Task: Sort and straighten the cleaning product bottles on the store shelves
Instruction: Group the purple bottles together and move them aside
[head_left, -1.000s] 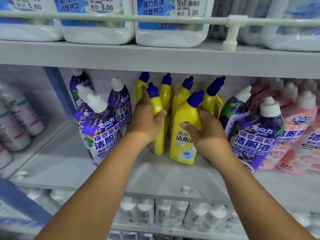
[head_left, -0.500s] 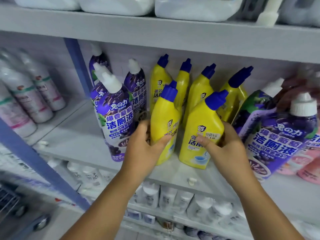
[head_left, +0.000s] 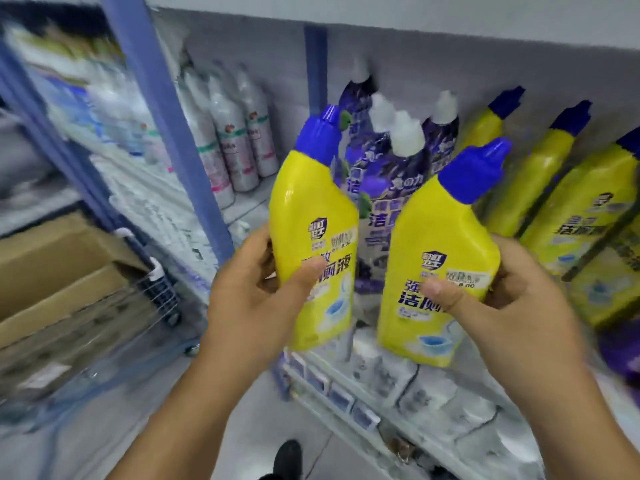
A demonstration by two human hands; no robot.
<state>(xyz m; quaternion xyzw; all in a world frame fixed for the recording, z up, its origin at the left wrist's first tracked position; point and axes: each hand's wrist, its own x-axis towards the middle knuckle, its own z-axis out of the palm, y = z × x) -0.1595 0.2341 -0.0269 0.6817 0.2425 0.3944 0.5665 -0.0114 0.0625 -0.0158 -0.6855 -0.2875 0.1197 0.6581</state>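
Two yellow toilet-cleaner bottles with blue caps are held off the shelf in front of me. My left hand [head_left: 256,289] grips the lower body of the left yellow bottle [head_left: 311,209], thumb across its label. My right hand [head_left: 502,306] grips the right yellow bottle [head_left: 440,244], thumb on its front label. Both bottles lean to the right. Behind them on the shelf stand purple bottles with white caps [head_left: 391,188], and several more yellow bottles [head_left: 540,188] lean at the right.
A blue shelf upright [head_left: 173,126] divides the bays; white and pink bottles [head_left: 228,143] stand left of it. A wire cart with cardboard boxes [head_left: 69,282] sits at the left. White bottles [head_left: 408,375] fill the lower shelf. My shoe [head_left: 287,455] shows on the grey floor.
Both hands have lifted their yellow bottles off the shelf and drawn them toward me. The view has swung left and down, bringing the cart and floor into sight.
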